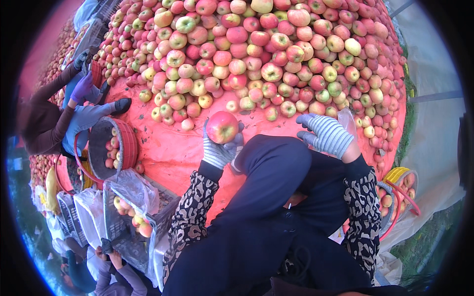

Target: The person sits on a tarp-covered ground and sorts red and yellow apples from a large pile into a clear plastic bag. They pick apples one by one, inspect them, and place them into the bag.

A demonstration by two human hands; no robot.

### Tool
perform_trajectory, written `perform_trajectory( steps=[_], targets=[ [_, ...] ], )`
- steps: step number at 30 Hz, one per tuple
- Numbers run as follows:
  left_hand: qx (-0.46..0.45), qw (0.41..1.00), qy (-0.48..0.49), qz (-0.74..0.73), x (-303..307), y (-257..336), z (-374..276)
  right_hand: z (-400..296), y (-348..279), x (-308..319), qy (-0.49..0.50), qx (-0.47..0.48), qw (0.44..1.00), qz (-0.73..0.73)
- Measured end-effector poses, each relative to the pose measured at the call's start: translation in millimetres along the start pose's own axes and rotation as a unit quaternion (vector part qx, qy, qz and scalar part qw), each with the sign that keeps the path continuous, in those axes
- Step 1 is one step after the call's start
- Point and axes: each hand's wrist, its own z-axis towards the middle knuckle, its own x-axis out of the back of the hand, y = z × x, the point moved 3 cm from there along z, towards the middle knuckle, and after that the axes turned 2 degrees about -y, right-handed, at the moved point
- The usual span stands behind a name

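Observation:
A red apple (pixel 222 127) rests in my left hand (pixel 219 148), which wears a striped knit glove with grey fingers; the fingers curl around its sides and underside. My right hand (pixel 326 134), in a matching striped glove, is raised over the right knee, its fingers apart and nothing visible in it. Just beyond both hands, a large heap of red and yellow-green apples (pixel 272 72) covers a red ground sheet (pixel 166 148).
At left, a seated co-worker (pixel 52 122) is beside a red basket (pixel 127 148) holding apples. Plastic-lined crates (pixel 163 222) stand at lower left, near another person's hands (pixel 111 255). Baskets of apples (pixel 396 175) stand at right, near a translucent plastic sheet (pixel 433 122).

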Motion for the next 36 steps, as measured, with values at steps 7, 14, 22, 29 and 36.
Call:
perform_trajectory(
  steps=[7, 14, 22, 29, 36],
  targets=[
    [-0.345, 0.908, 0.16, 0.175, -15.3, 65.8, -127.1, 5.3, 15.2, -14.5, -0.009, 0.01, 1.0, -0.003],
    [-0.75, 0.261, 0.535, 0.287, -6.4, 137.3, -376.7, -3.3, 14.4, -13.2, 0.01, 0.03, 0.999, -0.029],
    [-0.474, 0.121, 0.82, 0.297, 37.1, 116.9, -448.9, -0.4, 18.0, -12.7, -0.018, -0.009, 1.0, -0.019],
    [-0.3, -0.167, 0.822, 0.454, 22.3, 111.0, -414.5, -1.8, 25.5, -15.3, 0.001, 0.004, 1.0, 0.001],
    [-0.415, 0.005, 0.42, 0.807, -39.4, 97.0, -210.9, -12.2, 30.1, -4.3, 0.025, 0.004, 1.0, 0.014]
  ],
)
